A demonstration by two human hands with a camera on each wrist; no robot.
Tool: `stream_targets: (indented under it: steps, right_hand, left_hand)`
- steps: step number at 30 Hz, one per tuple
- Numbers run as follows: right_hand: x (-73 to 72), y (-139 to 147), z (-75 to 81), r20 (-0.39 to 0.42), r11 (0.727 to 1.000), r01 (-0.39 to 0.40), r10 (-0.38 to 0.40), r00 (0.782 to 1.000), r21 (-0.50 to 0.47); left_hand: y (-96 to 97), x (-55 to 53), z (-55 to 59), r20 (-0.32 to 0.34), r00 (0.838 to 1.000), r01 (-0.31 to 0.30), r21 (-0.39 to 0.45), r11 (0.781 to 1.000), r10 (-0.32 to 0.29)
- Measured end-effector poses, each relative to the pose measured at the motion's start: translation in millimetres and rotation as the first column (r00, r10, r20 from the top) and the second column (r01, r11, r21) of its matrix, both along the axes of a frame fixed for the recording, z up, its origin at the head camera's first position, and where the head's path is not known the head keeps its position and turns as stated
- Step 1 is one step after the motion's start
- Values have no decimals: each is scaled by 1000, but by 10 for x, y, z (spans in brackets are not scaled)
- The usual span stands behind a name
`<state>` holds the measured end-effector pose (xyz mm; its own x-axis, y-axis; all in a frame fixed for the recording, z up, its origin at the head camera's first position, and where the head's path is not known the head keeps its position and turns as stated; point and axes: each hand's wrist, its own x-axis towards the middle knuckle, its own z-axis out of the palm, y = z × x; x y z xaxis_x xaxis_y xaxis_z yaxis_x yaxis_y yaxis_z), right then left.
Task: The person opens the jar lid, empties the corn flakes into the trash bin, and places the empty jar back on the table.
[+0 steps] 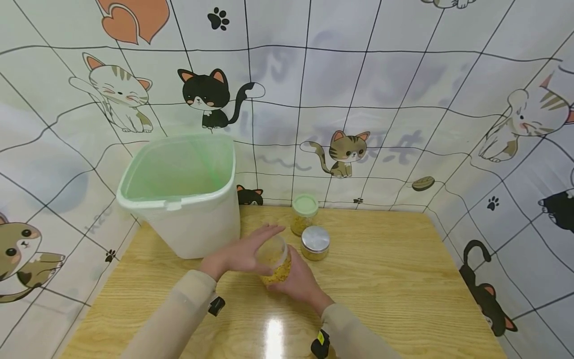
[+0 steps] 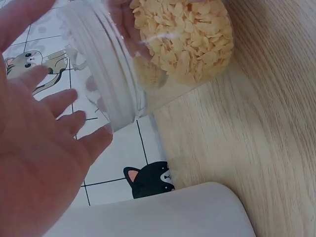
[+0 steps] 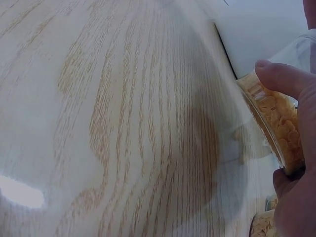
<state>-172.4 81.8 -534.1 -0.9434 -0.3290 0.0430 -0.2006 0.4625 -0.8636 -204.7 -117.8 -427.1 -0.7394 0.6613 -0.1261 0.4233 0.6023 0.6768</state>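
A clear jar [image 1: 280, 273] partly filled with yellow flakes tilts over the wooden table, its translucent lid end [image 2: 106, 64] towards my left hand. My right hand [image 1: 299, 281] grips the jar's body, with the thumb [image 3: 284, 76] across its side in the right wrist view. Around the lid end, my left hand [image 1: 237, 254] holds its fingers spread and fairly straight; in the left wrist view the fingertips [image 2: 101, 140] come right up to the rim. Just behind stand a silver-lidded jar [image 1: 315, 240] and a green-lidded jar [image 1: 305, 207], with yellowish contents.
On the left of the table [image 1: 381, 279] stands a large white bin [image 1: 202, 224], its top open and pale green inside. A cat-patterned sheet [image 1: 278, 119] lines the back and both sides.
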Motion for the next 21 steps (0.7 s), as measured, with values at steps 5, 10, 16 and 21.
stream_targets:
  steps: [5, 10, 16, 21]
  right_hand:
    - [-2, -4, 4, -9, 1000, -2, 2, 1000, -13]
    - [3, -14, 24, -5, 1000, 8, -8, 1000, -10]
    - [4, -20, 28, 22, 1000, 8, -8, 1000, -14]
    - [12, -8, 14, 12, 1000, 3, -3, 1000, -4]
  left_hand:
    - [13, 13, 0, -45, 999, -14, -64, 998, 11]
    - [72, 31, 0, -155, 977, -176, -225, 958, 144]
    - [133, 48, -50, -249, 941, -303, -309, 902, 231]
    - [129, 36, -62, -266, 937, -300, -282, 911, 226]
